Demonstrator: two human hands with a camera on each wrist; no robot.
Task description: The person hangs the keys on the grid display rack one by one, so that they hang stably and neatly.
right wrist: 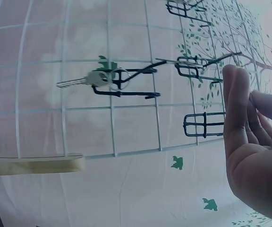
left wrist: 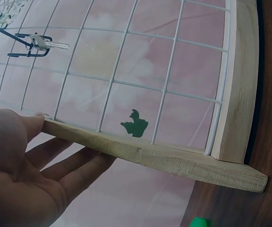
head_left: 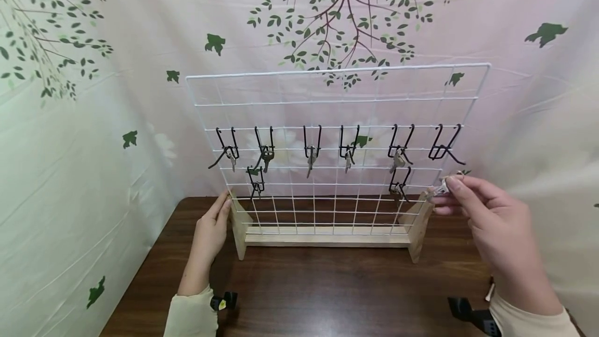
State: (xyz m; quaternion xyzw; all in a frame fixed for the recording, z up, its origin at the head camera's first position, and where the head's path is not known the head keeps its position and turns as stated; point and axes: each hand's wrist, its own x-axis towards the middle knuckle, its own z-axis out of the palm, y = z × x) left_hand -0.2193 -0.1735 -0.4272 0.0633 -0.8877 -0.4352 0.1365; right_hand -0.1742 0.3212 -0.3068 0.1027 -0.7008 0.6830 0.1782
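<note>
My left hand grips the upright wooden side piece of a white wire grid rack. Its thumb lies on one face and its fingers pass behind. My right hand pinches a small silvery key between thumb and fingers, just outside the rack's right edge; fingers hide much of it. In the right wrist view the hand covers that key. The nearest hooks to it are a bare black hook at the upper right and a lower hook holding a key.
Several other black hooks carry keys across the grid's upper row, and another hook sits lower left. A wooden base bar joins the stand's feet on the dark wooden table. Leaf-printed cloth hangs behind and at the sides.
</note>
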